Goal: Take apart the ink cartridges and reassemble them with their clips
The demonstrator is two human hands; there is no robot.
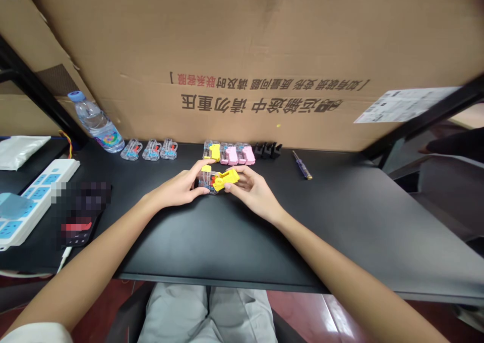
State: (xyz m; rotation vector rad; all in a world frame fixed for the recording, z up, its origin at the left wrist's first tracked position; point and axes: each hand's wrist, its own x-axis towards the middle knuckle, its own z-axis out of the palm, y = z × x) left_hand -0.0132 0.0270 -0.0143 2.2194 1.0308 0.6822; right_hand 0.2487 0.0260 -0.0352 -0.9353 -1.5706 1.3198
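Between thumb and fingers, my left hand grips a small clear plastic case with blue and red parts inside and a yellow piece on top. My right hand pinches a yellow plastic cover, which sits tilted against the case's right side. Whether the cover is fastened to the case I cannot tell. Just behind my hands stand similar clear cases, one with a yellow cover and two with pink covers. Three clear cases without coloured covers stand farther left.
Small black parts and a screwdriver lie toward the back right. A water bottle leans at the back left. Nearer on the left are a white power strip and a phone with a cable. A cardboard sheet walls the back.
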